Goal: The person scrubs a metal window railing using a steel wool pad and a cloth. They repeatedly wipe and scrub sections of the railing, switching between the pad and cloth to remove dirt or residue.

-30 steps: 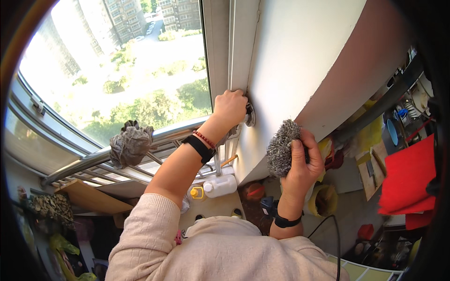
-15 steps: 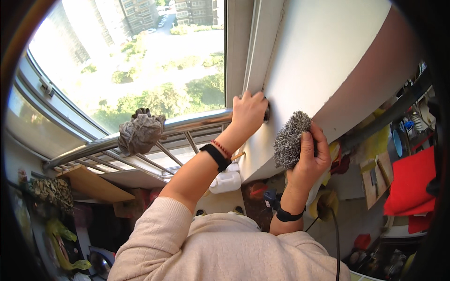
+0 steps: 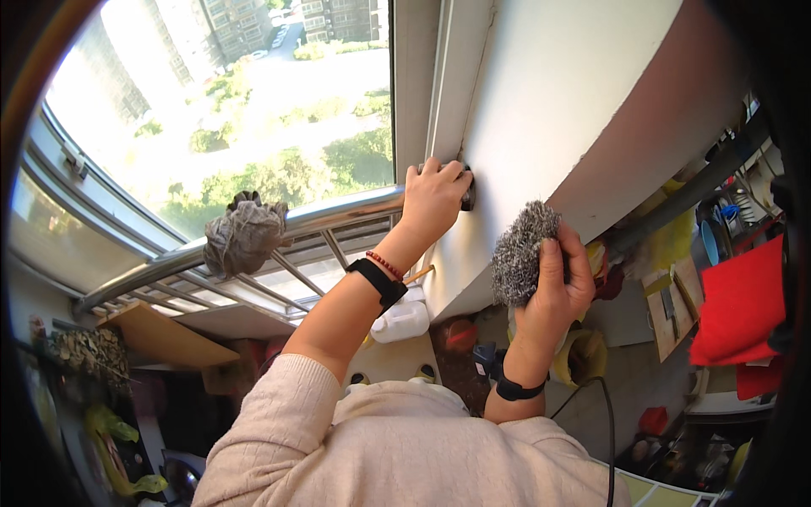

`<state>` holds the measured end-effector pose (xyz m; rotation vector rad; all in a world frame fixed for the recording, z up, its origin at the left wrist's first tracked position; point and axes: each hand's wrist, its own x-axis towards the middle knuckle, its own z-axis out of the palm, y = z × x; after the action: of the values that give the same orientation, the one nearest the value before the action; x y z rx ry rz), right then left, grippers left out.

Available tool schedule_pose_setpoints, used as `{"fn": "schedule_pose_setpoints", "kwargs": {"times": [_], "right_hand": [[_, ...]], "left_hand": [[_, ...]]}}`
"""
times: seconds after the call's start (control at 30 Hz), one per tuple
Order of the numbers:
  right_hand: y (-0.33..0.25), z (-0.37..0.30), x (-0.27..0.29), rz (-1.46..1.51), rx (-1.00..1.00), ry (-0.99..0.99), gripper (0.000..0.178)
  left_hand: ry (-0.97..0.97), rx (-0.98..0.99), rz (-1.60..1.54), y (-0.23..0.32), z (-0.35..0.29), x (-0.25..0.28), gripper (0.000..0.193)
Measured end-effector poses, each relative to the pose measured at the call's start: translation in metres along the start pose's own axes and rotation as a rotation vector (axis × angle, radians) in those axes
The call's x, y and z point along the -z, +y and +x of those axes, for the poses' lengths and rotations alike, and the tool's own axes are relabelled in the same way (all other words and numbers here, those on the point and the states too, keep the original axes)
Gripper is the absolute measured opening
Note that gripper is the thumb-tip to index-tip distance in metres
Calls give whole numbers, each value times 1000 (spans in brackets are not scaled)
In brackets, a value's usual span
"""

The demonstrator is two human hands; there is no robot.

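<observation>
My left hand (image 3: 434, 196) is closed around the right end of a shiny metal railing (image 3: 342, 209), close against the white wall. A dark round end fitting (image 3: 468, 193) shows beside its fingers; the part under the palm is hidden. Further left, a crumpled grey-brown cloth (image 3: 243, 237) hangs draped over the same rail. In front of the wall, apart from the railing, my right hand (image 3: 553, 283) pinches a thick wad of grey steel wool (image 3: 524, 253) between thumb and fingers.
Beyond the railing is a window (image 3: 279, 127) with trees and buildings far below. The white wall (image 3: 541, 110) rises at the right. A white plastic jug (image 3: 400, 322) stands on the floor below. Red cloth (image 3: 743, 296) and clutter lie far right; a wooden board (image 3: 165, 334) is lower left.
The whole view has shifted slightly, so the railing, cloth and wall sit a little further left. My left hand stays at the rail end, and my right hand still holds the steel wool.
</observation>
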<state>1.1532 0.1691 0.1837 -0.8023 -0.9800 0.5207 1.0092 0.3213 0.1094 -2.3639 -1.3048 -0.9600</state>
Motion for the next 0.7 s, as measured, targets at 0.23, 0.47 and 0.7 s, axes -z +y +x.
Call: {"fn": "schedule_pose_setpoints", "kwargs": {"times": [0.23, 0.47, 0.7], "right_hand": [[-2, 2, 0, -24, 9, -20, 17], [-9, 4, 25, -72, -5, -26, 19], [-8, 7, 35, -81, -15, -37, 19]], "left_hand": [[149, -229, -7, -11, -32, -3, 24], [410, 108, -517, 23, -87, 9, 44], [287, 225, 60, -16, -73, 35, 58]]}}
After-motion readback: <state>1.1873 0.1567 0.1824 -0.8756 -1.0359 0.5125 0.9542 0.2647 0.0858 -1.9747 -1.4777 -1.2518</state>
